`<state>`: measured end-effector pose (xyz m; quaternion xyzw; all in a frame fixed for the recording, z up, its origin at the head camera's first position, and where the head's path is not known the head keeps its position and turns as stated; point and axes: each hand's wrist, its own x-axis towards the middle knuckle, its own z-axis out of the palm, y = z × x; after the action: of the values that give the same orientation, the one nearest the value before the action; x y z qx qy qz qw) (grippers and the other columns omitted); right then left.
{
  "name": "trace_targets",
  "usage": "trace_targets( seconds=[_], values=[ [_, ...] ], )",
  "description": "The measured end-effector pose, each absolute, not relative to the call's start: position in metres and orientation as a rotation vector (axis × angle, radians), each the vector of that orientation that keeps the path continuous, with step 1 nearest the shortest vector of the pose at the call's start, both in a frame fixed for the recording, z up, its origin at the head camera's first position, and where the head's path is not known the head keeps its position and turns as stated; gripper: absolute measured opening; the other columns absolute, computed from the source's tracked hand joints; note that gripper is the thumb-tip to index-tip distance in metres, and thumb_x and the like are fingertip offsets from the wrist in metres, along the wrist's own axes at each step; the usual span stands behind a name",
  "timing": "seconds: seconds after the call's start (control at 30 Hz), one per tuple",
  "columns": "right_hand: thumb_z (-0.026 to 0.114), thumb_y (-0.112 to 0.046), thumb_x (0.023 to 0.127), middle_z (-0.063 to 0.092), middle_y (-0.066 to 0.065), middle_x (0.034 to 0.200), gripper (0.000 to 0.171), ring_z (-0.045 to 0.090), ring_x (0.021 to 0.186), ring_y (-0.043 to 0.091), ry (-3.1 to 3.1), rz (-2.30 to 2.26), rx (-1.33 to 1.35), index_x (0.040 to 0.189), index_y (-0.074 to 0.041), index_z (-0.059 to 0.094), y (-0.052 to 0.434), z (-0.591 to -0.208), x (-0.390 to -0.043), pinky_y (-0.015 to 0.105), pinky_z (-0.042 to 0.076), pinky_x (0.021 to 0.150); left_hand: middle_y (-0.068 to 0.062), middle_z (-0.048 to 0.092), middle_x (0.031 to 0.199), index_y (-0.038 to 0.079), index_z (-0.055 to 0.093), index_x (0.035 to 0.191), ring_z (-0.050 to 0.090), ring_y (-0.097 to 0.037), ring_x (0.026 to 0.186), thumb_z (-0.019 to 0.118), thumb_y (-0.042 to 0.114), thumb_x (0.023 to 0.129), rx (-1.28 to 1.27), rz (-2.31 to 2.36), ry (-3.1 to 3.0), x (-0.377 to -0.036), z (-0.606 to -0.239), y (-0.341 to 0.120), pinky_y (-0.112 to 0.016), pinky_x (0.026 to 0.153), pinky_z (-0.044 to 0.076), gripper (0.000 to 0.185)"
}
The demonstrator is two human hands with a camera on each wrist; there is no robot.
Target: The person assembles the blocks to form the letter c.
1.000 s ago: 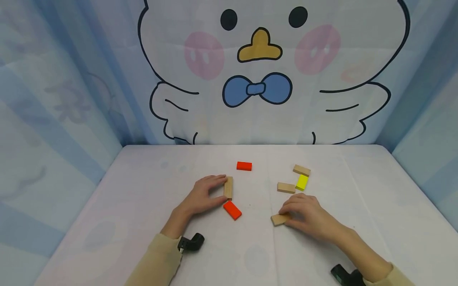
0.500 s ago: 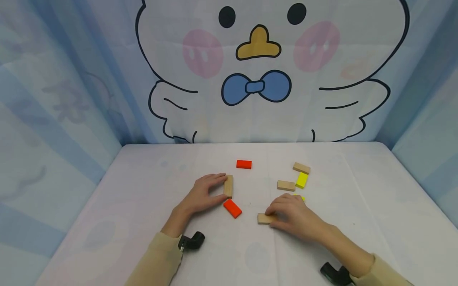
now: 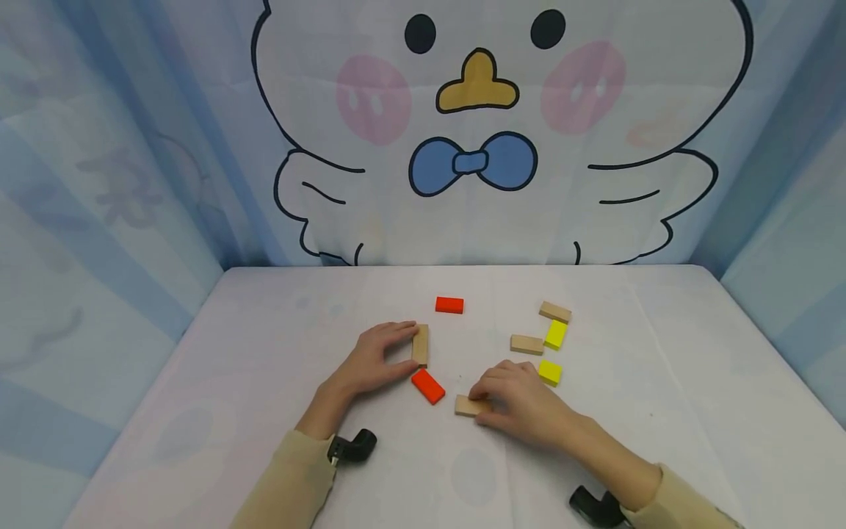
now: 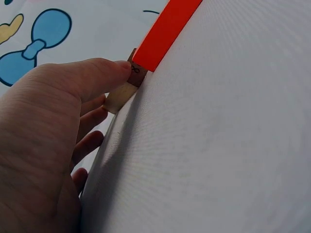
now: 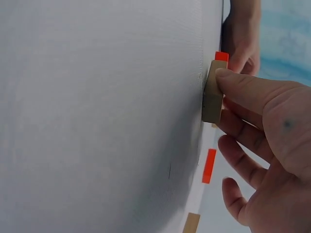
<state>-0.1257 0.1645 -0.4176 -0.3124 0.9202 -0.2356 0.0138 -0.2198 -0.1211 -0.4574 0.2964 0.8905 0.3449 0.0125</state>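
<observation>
My left hand [image 3: 372, 360] holds a plain wooden block [image 3: 421, 347], thumb at the near end and a finger at the far end. A red block [image 3: 428, 386] lies slanted just in front of it. To the right, my right hand [image 3: 526, 402] pinches another plain wooden block [image 3: 466, 405] between thumb and fingers, low over or on the table; the right wrist view has the thumb on one side of this block [image 5: 212, 99]. The left wrist view shows the red block [image 4: 167, 36] beside the left thumb, with part of the wooden block [image 4: 119, 98] hidden by the hand.
Farther back lies a second red block [image 3: 449, 305]. On the right are a yellow block [image 3: 550, 372], another yellow block [image 3: 556, 334] and two wooden ones, the nearer block [image 3: 526, 344] and the farther block [image 3: 554, 311]. A white cloth covers the table [image 3: 231, 411]; a printed curtain [image 3: 476, 228] stands behind.
My right hand has moved left with its wooden block, toward the slanted red block. The nearer yellow block has come into sight behind it. The left hand stays at its block.
</observation>
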Motion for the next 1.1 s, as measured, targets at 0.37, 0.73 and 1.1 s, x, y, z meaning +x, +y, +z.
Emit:
trace_targets(
  seconds=[0.37, 0.73, 1.1],
  values=[
    [0.083, -0.023, 0.085, 0.065, -0.017, 0.099, 0.022, 0.055, 0.101, 0.012, 2.858, -0.713, -0.963, 0.105, -0.02, 0.074, 0.1566, -0.4186, -0.1262, 0.048, 0.039, 0.09, -0.007, 0.054, 0.148, 0.008, 0.059, 0.143, 0.042, -0.034, 0.139, 0.073, 0.03, 0.09, 0.914, 1.076, 2.778, -0.2188, -0.4572, -0.1205, -0.059, 0.114, 0.025, 0.058],
    [0.083, -0.022, 0.085, 0.065, -0.017, 0.1, 0.022, 0.054, 0.102, 0.012, 2.843, -0.714, -0.949, 0.105, -0.02, 0.074, 0.1569, -0.4181, -0.1259, 0.048, 0.038, 0.09, -0.005, 0.053, 0.149, 0.011, 0.058, 0.144, 0.042, -0.033, 0.138, 0.073, 0.03, 0.09, 0.886, 1.07, 2.786, -0.2193, -0.4591, -0.1196, -0.059, 0.114, 0.027, 0.059],
    [0.082, -0.023, 0.086, 0.065, -0.018, 0.101, 0.022, 0.054, 0.104, 0.012, 2.862, -0.719, -0.968, 0.106, -0.021, 0.074, 0.1595, -0.4173, -0.1249, 0.048, 0.039, 0.09, -0.005, 0.053, 0.148, 0.01, 0.059, 0.143, 0.043, -0.032, 0.138, 0.073, 0.029, 0.09, 0.896, 1.072, 2.794, -0.2189, -0.4592, -0.119, -0.058, 0.114, 0.027, 0.059]
  ],
)
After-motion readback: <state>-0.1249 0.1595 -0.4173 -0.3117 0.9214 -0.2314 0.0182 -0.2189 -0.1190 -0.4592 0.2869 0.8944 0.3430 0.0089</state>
